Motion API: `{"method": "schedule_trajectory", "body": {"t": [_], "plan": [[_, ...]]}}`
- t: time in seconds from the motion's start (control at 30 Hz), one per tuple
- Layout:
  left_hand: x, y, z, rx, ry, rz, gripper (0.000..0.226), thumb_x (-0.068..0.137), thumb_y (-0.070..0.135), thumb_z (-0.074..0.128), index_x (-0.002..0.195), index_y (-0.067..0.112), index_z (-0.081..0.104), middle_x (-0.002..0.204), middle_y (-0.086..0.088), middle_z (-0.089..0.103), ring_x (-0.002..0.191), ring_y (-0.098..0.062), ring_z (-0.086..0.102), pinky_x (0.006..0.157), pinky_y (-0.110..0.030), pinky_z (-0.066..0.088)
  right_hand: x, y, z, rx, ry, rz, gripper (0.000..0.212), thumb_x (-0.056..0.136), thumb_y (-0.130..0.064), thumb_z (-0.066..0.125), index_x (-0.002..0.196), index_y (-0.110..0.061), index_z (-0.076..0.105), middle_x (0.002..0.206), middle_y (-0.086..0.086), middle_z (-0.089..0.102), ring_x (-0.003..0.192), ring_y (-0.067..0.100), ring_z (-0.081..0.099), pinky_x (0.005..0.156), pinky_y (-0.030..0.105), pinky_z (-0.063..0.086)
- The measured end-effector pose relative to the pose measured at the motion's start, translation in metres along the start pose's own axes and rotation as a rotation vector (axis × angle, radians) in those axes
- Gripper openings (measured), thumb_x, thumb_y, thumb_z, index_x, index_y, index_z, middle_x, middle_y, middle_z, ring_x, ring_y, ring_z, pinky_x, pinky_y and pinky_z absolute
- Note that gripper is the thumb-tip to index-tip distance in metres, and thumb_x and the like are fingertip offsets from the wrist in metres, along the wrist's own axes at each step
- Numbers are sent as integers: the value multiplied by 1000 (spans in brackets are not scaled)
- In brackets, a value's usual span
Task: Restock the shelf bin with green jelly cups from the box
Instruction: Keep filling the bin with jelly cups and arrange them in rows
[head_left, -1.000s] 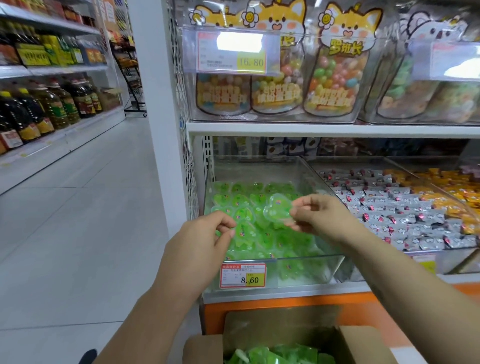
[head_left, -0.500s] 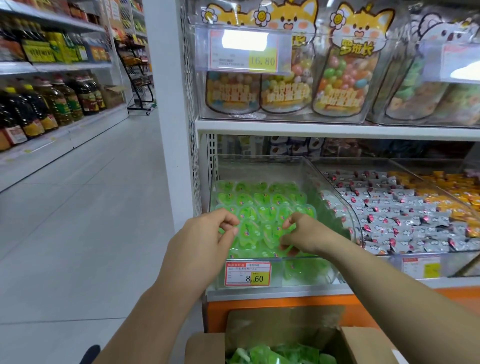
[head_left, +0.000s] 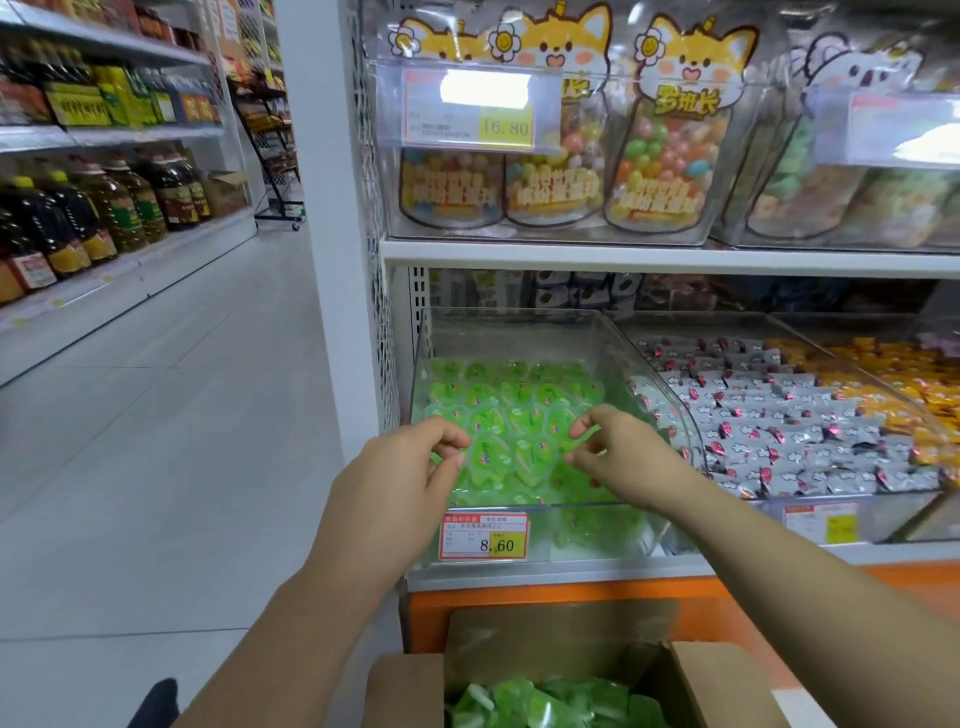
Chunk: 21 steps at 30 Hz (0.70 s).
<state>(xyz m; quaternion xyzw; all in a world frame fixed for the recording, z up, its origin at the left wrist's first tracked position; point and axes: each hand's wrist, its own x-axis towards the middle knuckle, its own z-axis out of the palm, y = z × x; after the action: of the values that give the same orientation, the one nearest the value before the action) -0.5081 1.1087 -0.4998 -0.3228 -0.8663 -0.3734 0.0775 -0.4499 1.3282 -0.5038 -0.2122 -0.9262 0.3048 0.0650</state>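
While both hands work over the front rows, the green jelly cups (head_left: 519, 395) lie packed flat, lids up, in the clear shelf bin (head_left: 519, 330). Left hand (head_left: 400, 473): fingers curled, thumb and forefinger tips meeting right at a cup's rim; gripping or merely touching, can't tell. Right hand (head_left: 623, 454): forefinger and thumb pinch the edge of a single jelly cup (head_left: 589, 441) at the row's right end. Below, the open cardboard box (head_left: 410, 691) holds more cups (head_left: 545, 701). An 8.60 price tag (head_left: 484, 538) fronts the bin.
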Motion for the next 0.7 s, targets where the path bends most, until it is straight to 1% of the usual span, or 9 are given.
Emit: {"method": "schedule_trajectory", "body": {"t": [0.1, 0.17, 0.27, 0.37, 0.43, 0.53, 0.6, 0.63, 0.7], "plan": [[-15, 8, 7, 0, 72, 110, 15, 93, 27, 52, 99, 36, 62, 87, 30, 57, 82, 4, 55, 68, -12, 42, -36, 4, -13, 17, 148, -175, 16, 84, -19, 64, 83, -28, 52, 76, -9, 66, 60, 8, 57, 63, 27, 46], [-28, 15, 18, 11, 73, 247, 17, 93, 30, 47, 99, 34, 63, 89, 27, 59, 82, 3, 56, 66, -11, 42, -65, 10, -18, 82, 186, -249, 25, 83, -14, 65, 76, -33, 52, 67, -15, 61, 58, 8, 55, 61, 20, 44], [-50, 18, 45, 74, -47, 457, 19, 90, 27, 46, 96, 27, 64, 88, 17, 63, 76, -1, 57, 65, -13, 39, -102, 29, -16, 115, 201, -299, 31, 82, -9, 67, 73, -36, 53, 65, -15, 60, 65, 8, 56, 56, 9, 39], [-71, 8, 79, 125, -236, 497, 21, 89, 27, 45, 98, 28, 64, 93, 16, 65, 79, -3, 60, 67, -16, 44, -120, 62, 2, 110, 173, -254, 32, 81, -7, 66, 72, -36, 54, 65, -11, 62, 67, 9, 57, 55, 9, 38], [-82, 1, 103, 139, -416, 332, 24, 93, 29, 43, 109, 30, 61, 108, 16, 63, 93, -7, 62, 75, -24, 51, -124, 91, 24, 116, 123, -159, 27, 82, -11, 66, 74, -35, 56, 66, -8, 63, 64, 9, 57, 57, 13, 40], [-99, -25, 149, 161, -650, 42, 27, 94, 30, 48, 119, 35, 52, 117, 17, 55, 107, -7, 56, 87, -28, 49, -125, 132, 58, 17, 27, -33, 13, 79, -36, 61, 87, -44, 54, 77, -21, 64, 69, -2, 61, 65, 20, 50], [-111, -42, 178, 131, -778, -134, 40, 90, 31, 55, 129, 36, 45, 126, 12, 51, 114, -9, 52, 94, -32, 47, -127, 150, 78, 19, -36, 13, 25, 79, -30, 68, 96, -42, 54, 81, -18, 63, 75, 1, 61, 67, 3, 41], [-117, -50, 191, 117, -835, -216, 49, 89, 32, 57, 135, 35, 39, 134, 9, 46, 120, -11, 48, 99, -32, 44, -129, 157, 89, 46, -81, 61, 31, 80, -22, 70, 105, -33, 56, 90, -13, 62, 81, 4, 60, 68, 0, 37], [-126, -62, 211, 78, -913, -343, 62, 89, 33, 59, 143, 32, 29, 147, 2, 34, 130, -17, 41, 106, -32, 37, -132, 176, 115, 96, -180, 164, 44, 80, -19, 71, 121, -20, 53, 110, -3, 59, 102, 11, 58, 77, 4, 37]]}}
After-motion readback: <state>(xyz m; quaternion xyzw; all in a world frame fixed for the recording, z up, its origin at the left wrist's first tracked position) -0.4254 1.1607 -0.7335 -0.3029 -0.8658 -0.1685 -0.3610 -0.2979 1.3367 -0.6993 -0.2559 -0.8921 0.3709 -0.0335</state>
